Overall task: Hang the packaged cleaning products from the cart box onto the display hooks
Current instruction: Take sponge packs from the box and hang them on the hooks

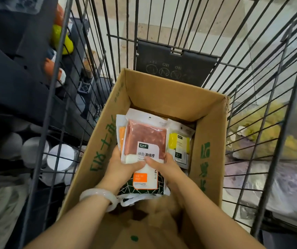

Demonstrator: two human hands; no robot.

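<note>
Inside the open brown cardboard box (pixel 162 90), left hand (pixel 121 165) and right hand (pixel 164 165) both grip the pink sponge packet (pixel 145 139), fingers curled round its lower edge.

off to the left, white round lids (pixel 61 156) line a dark shelf (pixel 9 83), a yellow-green bottle (pixel 61 39) higher up; right, beyond the wire, yellow fluffy stuff (pixel 262 130) lies blurred.

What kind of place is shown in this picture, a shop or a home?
Most likely a shop aisle during restocking. A wire cart holds a cardboard box of packaged sponges with hang holes, and stocked shelves stand to the left.
</note>
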